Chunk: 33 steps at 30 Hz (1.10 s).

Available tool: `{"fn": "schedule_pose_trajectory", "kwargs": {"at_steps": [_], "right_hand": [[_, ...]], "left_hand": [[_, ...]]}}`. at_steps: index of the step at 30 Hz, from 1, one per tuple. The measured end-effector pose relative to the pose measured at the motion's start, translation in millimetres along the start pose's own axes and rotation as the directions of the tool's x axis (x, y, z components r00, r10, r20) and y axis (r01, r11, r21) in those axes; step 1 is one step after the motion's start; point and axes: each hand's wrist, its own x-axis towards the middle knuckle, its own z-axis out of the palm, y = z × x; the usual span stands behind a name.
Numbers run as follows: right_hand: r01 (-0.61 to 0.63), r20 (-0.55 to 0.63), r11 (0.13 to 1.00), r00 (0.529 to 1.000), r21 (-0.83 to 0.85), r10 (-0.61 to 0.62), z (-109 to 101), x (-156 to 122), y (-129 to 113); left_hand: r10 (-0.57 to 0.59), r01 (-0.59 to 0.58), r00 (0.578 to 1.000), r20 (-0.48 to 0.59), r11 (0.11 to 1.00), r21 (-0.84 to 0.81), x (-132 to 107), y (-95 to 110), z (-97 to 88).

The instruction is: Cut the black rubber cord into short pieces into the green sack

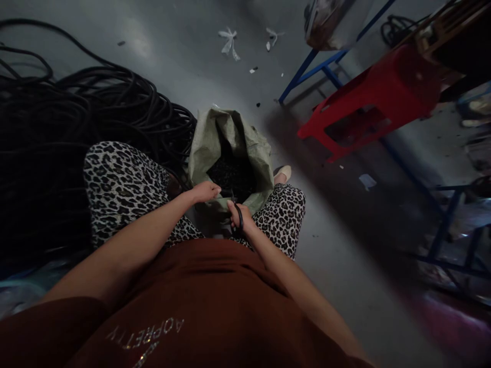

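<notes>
I sit with leopard-print legs spread, a green woven sack (203, 148) standing open between my knees with dark small pieces inside (232, 176). My left hand (205, 192) is closed in a loose fist at the sack's near rim; what it holds is hidden. My right hand (238, 215) is closed round the black loop handles of scissors (240, 214), just below the sack's mouth. The two hands are a short way apart.
A big heap of coiled black cable (76, 112) fills the floor at my left. A red plastic stool (376, 97) lies tipped at the right, beside blue metal frames (307, 71). Scraps of white plastic (229, 43) lie on the grey floor beyond the sack.
</notes>
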Motion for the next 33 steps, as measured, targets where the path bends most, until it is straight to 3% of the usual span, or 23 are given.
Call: {"fn": "schedule_pose_trajectory", "kwargs": {"at_steps": [5, 11, 33], "right_hand": [[-0.064, 0.054, 0.995, 0.997, 0.073, 0.060, 0.4, 0.8, 1.2], [-0.032, 0.131, 0.998, 0.991, 0.056, 0.025, 3.2, 3.6, 2.3], [0.048, 0.130, 0.995, 0.991, -0.083, -0.037, 5.4, 7.0, -3.4]], "left_hand": [[-0.007, 0.007, 1.000, -0.027, 1.000, -0.024, -0.9, 1.9, -0.9], [-0.028, 0.027, 0.999, -0.037, 0.999, -0.032, 0.2, 2.7, 0.0], [-0.018, 0.018, 1.000, -0.006, 0.999, 0.049, -3.4, 7.5, -0.7]]}}
